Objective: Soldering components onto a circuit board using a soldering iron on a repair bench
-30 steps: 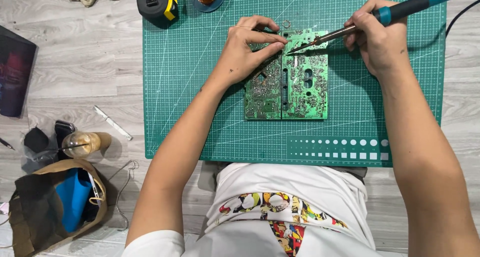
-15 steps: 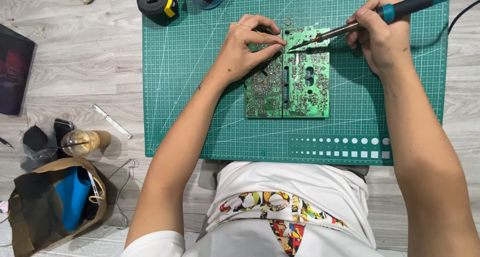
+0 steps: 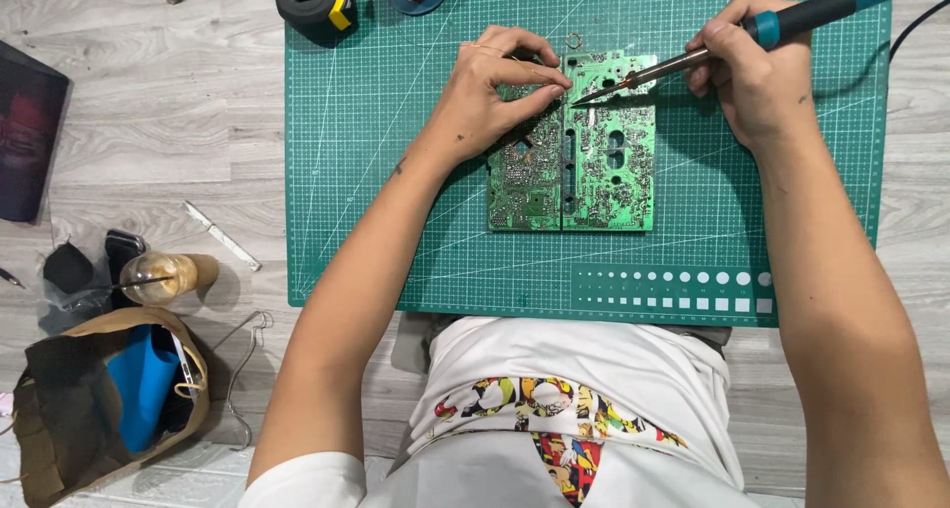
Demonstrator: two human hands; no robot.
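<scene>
Left hand (image 3: 490,97) pinches thin solder wire at the green rectangular circuit board (image 3: 574,147)'s twelve o'clock edge — right hand (image 3: 757,73) fingers grip the teal-handled soldering iron (image 3: 732,38).

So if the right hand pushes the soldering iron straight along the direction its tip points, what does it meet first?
The right hand aims the soldering iron down-left. Its tip is already at the green circuit board, so the board comes first, then probably the left hand's fingertips; depth is unclear.
</scene>
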